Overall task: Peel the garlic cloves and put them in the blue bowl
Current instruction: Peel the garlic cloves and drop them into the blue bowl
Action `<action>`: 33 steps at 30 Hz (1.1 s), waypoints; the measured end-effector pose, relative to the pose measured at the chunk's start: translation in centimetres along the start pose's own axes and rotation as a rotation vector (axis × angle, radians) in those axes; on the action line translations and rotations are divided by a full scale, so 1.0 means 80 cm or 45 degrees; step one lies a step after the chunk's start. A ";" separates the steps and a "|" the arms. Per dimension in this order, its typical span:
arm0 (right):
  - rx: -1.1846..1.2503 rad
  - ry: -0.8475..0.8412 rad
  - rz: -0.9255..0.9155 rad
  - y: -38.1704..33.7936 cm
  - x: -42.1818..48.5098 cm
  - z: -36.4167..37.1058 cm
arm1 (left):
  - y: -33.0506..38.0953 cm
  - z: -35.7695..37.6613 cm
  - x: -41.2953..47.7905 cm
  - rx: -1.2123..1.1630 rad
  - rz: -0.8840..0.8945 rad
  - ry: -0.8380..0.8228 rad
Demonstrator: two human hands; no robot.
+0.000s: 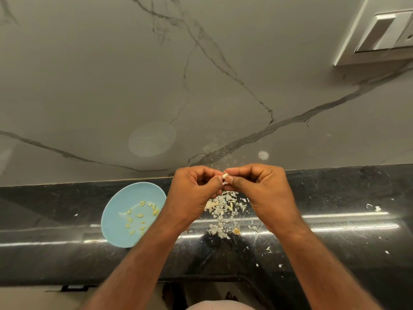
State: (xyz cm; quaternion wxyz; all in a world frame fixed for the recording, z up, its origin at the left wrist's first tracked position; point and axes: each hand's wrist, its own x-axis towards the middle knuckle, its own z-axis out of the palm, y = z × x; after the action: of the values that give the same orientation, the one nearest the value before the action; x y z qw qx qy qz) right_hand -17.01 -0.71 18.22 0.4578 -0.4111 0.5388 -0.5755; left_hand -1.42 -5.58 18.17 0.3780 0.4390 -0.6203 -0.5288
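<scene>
A garlic clove (225, 175) is held above the black counter (335, 231), up and to the right of the blue bowl (116, 202). It is pinched from both sides. The fingers of the left hand (192, 193) are curled, with thumb and fingertips closed on the clove's left end. The fingers of the right hand (261, 193) are curled in the same way on its right end. How much skin is left on the clove cannot be told, since most of it is hidden by the fingertips.

The bowl is set on the counter, with small yellowish peeled cloves (140, 217) scattered across its middle and right part. Its far rim is placed close to the joint where the counter meets the marble wall (201, 86). Its near rim is set well back from the counter's front edge. Its right rim is overlapped in the view by the left forearm.

A heap of skins (223, 206) is seen just to the right of the bowl, below the hands and between the two wrists. Loose flecks (377, 208) are strewn over the counter further right of the bowl, well apart from one another. A pale switch plate (380, 30) is mounted on the wall far up and to the right of the bowl.
</scene>
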 end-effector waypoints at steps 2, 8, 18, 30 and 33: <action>0.047 -0.009 0.023 0.000 0.002 0.003 | -0.001 -0.001 0.001 0.033 0.008 0.024; 0.123 0.003 -0.012 -0.003 0.008 0.008 | 0.002 0.002 0.002 -0.079 0.006 0.080; 0.088 -0.032 -0.017 -0.004 -0.001 0.005 | 0.005 -0.002 0.001 -0.066 0.026 -0.002; 0.112 -0.016 -0.002 -0.013 -0.001 -0.001 | 0.018 -0.005 0.001 -0.061 0.023 -0.093; 0.162 -0.013 0.007 -0.018 -0.001 0.001 | 0.020 -0.004 0.001 -0.023 0.091 -0.055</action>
State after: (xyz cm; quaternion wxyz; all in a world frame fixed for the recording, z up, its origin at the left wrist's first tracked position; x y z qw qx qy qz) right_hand -17.06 -0.68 19.65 0.4873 -0.3827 0.4999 -0.6051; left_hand -1.40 -5.67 19.82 0.3870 0.4016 -0.6388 -0.5300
